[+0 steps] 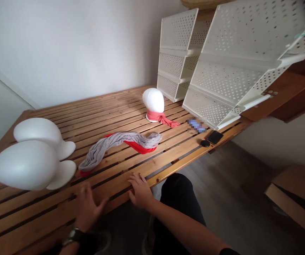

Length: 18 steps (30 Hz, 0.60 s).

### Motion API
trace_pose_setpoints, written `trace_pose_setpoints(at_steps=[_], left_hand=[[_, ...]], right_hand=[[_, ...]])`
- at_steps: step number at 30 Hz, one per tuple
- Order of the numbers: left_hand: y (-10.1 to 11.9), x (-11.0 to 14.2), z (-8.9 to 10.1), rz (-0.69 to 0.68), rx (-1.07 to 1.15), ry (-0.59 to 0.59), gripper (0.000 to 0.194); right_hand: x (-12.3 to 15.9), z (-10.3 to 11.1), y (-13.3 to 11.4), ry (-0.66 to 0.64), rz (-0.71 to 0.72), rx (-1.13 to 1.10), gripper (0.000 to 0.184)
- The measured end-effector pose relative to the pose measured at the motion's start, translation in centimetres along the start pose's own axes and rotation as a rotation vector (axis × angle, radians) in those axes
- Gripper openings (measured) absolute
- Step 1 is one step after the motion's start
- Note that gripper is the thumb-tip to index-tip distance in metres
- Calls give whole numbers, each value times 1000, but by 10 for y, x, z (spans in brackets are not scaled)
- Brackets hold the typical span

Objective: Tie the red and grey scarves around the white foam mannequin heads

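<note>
My left hand (89, 205), with a watch on its wrist, is a little blurred over the near edge of the slatted wooden table (109, 190); its fingers are apart and hold nothing. Resting on the table's front edge, my right hand (141, 191) has its fingers spread, with nothing in them. Beyond both hands a grey scarf (107, 144) lies twisted lengthwise over a red cloth (141, 147). Farther back stands a white mannequin head (153, 100) with a coral-red scarf (156, 116) wrapped round its neck, one end trailing on the slats.
Two more white mannequin heads (26, 164) lie on their sides at the left. White perforated racks (221, 67) stand at the back right. Near them are a pixelated bluish item (197, 125), a flat black object (215, 137) and a small round black one (205, 143). A cardboard box (298, 184) sits lower right.
</note>
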<state>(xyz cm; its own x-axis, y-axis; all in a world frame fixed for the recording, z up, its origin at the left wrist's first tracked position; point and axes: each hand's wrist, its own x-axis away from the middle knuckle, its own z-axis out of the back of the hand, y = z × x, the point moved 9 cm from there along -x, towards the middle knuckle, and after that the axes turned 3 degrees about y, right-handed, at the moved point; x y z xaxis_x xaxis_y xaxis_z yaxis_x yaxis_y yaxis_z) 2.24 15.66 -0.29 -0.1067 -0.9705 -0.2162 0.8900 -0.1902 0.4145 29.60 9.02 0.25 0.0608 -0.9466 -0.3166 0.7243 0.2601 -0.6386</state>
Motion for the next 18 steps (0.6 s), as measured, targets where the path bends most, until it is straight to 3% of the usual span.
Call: trace_pose_setpoints(at_steps=[2,5,7,10,13,16,18], left_hand=[[53,18,-39,-231,35,-180,130],[109,26,-81,-396,65,-362,142],[131,21,-97,-442,42,-406,141],[143,11,-110,-437,-2,-423,137],[141,9,-115,-411,3,-440,134],[138,12,-117,-407,20,-462,132],[139,13,-115,-412,12,-447,131]], right_hand=[[-17,37,23,97,-36,-109,42],[-63,118,95,379,-167,-113,33],[-106,168,154,503,-272,-55,33],[-177,220,233,530,-374,29,40],[-239,241,291,470,-459,153,56],[-280,235,338,381,-633,214,91],[-298,227,359,373,-672,181,99]])
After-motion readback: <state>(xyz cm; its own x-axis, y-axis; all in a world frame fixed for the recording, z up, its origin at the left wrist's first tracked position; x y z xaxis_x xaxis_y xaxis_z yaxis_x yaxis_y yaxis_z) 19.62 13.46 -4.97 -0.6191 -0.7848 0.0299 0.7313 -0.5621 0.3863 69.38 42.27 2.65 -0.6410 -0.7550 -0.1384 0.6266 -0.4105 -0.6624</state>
